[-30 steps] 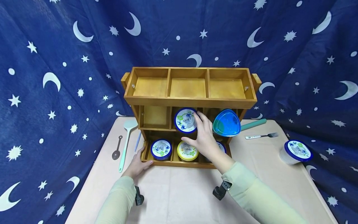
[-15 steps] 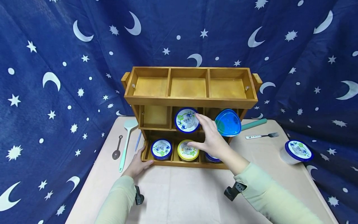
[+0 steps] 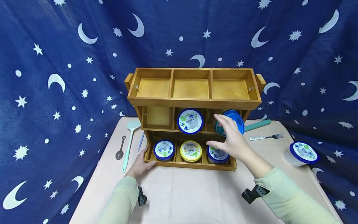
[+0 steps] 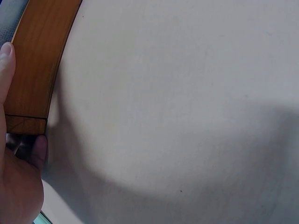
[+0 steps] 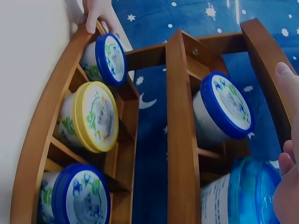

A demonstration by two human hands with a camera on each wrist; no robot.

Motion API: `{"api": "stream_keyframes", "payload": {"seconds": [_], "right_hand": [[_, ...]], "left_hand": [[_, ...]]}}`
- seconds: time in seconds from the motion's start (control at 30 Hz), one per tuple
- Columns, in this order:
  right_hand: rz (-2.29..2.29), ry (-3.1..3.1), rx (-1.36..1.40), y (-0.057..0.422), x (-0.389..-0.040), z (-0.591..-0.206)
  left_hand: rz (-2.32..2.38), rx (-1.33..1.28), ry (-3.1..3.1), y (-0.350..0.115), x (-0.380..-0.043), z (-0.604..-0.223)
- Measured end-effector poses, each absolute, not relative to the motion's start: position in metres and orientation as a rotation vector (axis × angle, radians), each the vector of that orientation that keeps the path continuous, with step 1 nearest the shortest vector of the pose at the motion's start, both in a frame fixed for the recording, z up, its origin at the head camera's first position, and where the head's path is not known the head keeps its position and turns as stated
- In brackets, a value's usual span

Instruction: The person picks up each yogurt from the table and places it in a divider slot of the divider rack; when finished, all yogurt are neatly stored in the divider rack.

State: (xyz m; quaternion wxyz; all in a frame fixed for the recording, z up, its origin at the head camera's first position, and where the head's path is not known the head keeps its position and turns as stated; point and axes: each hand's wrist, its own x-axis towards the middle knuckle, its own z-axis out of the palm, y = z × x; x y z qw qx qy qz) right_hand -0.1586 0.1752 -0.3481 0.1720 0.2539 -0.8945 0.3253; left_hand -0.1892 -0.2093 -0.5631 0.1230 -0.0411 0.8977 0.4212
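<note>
My left hand [image 3: 139, 165] grips the lower left corner of a three-tier wooden rack [image 3: 193, 103]; its thumb lies over the front board in the left wrist view. My right hand [image 3: 233, 143], thumb and fingers spread apart with nothing between them, is in front of the rack's right side. It partly covers a tub with a translucent blue lid [image 3: 237, 120] in the middle tier. Left of that sits a blue-lidded tub [image 3: 190, 121] in the centre compartment. The bottom tier holds a blue-lidded tub [image 3: 164, 150], a yellow-lidded tub [image 3: 191, 151] and another blue-lidded tub [image 3: 217, 155].
A brown spoon [image 3: 119, 154], a mint spatula [image 3: 129, 146] and a blue stick [image 3: 141, 141] lie left of the rack. At right are a green handle [image 3: 257, 125], a fork [image 3: 265, 137] and a blue-lidded tub [image 3: 302, 153] at the table edge. A starry cloth [image 3: 167, 37] hangs behind.
My right hand has moved right, away from the blue-lidded tub in the middle tier, to in front of the tub with the translucent blue lid. The left hand keeps its grip on the rack.
</note>
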Motion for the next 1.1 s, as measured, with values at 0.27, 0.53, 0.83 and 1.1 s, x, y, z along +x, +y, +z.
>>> {"api": "stream_keyframes", "payload": {"seconds": [0.27, 0.53, 0.83, 1.1], "right_hand": [[0.957, -2.564, 0.627, 0.199, -0.153, -0.349], [0.893, -2.556, 0.507, 0.233, -0.146, -0.354], [0.897, -2.596, 0.364, 0.273, -0.142, -0.364], [0.851, -2.622, 0.254, 0.300, -0.142, -0.373]], "left_hand": [[1.226, -0.107, 2.643, -0.208, -0.189, -0.564], [1.230, -0.096, 2.624, -0.209, -0.190, -0.566], [1.234, -0.096, 2.612, -0.209, -0.190, -0.565], [1.233, -0.083, 2.626, -0.208, -0.190, -0.564]]}}
